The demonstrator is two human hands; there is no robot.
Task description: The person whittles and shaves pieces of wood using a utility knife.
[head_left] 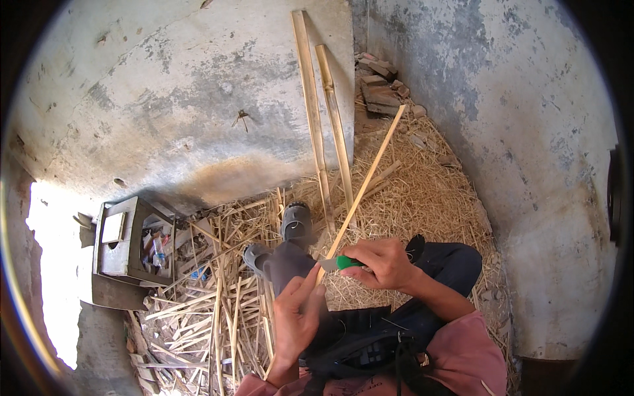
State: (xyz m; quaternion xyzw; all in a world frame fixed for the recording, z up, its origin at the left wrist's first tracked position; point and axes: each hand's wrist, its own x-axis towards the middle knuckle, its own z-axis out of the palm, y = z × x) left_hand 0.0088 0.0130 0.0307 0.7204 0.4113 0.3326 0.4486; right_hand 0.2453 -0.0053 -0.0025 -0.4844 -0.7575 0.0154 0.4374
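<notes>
A long, pale bamboo strip (370,173) runs diagonally from my lap up to the right. My left hand (297,310) is closed on its lower part, with fingertips beside a knife blade. My right hand (375,264) grips a knife with a green handle (347,263); its short grey blade (329,264) lies across the strip just above my left fingertips. Below my hands are my dark-trousered legs and a dark bag or cloth (360,350) in my lap.
Two split bamboo lengths (305,79) lean on the wall (198,99). Straw and shavings (422,185) and scattered strips (198,317) cover the floor. A wooden box (119,251) with litter stands at left, beside a bright opening. Bricks (380,92) pile in the back corner. Another wall (515,132) rises at right.
</notes>
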